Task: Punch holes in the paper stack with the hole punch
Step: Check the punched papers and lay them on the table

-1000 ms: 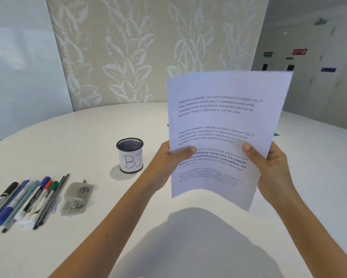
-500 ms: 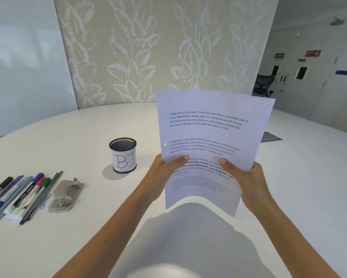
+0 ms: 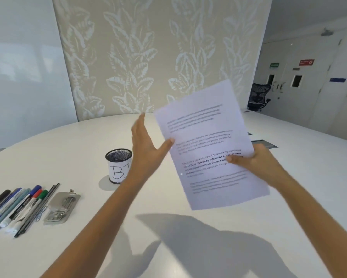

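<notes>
A stack of white printed paper (image 3: 206, 145) hangs tilted in the air above the table, its top leaning left. My right hand (image 3: 254, 163) grips its right edge, thumb on the printed face. My left hand (image 3: 146, 147) is flat and spread, fingers pointing up, beside the stack's left edge with the thumb tip touching the paper. A small hole shows near the sheet's left edge. The silver metal hole punch (image 3: 61, 205) lies on the table at the left, well away from both hands.
A black mesh cup (image 3: 118, 166) with a white label stands left of my left wrist. Several pens and markers (image 3: 16, 207) lie in a row beside the punch, with a paper clip. The white round table (image 3: 88, 137) extends all around; a grey floor-box lid (image 3: 265, 143) sits behind the paper.
My left hand has let go of the stack and opened flat beside it. The paper, now held by the right hand alone, has tilted and swung to the right.
</notes>
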`<state>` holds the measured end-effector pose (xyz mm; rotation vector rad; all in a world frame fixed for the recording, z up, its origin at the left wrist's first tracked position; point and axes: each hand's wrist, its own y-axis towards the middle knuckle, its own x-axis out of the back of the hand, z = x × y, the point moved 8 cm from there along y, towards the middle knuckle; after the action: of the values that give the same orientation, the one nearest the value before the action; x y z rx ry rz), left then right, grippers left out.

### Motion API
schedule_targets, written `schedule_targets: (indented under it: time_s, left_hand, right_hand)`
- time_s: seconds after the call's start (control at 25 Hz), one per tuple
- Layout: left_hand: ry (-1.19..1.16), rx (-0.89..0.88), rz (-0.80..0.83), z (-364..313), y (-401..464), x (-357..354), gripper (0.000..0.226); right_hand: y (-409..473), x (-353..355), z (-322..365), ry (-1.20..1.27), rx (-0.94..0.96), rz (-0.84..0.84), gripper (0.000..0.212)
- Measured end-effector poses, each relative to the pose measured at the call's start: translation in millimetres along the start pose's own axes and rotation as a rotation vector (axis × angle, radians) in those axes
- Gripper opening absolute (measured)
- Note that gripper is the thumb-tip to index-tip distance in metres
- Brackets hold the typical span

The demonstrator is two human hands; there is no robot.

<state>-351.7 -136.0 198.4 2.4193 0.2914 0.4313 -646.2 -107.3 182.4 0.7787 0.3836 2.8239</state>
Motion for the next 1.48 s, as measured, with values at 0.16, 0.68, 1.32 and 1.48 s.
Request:
schedule_targets:
  time_s: [0.16, 0.68, 1.32, 1.48]
  left_hand:
    - [0.192, -0.029, 0.342, -17, 29, 2, 0.082]
    - [-0.650, 0.329, 0.587, 41, -12, -37, 0.026]
    - [-0.497, 0.421, 0.383, 46, -69, -66, 0.023]
    - [-0.541, 0.397, 0.346, 43, -66, -67, 0.022]
  right_hand:
    - [10, 9, 51, -0.460, 0.167, 0.339, 0.027]
    - [29, 91, 33, 0.114, 0.226, 0.112, 0.027]
    - [-30, -11, -93, 0.591, -0.122, -0.108, 0.036]
    - [-27, -7, -87, 0.602, -0.082, -0.129, 0.036]
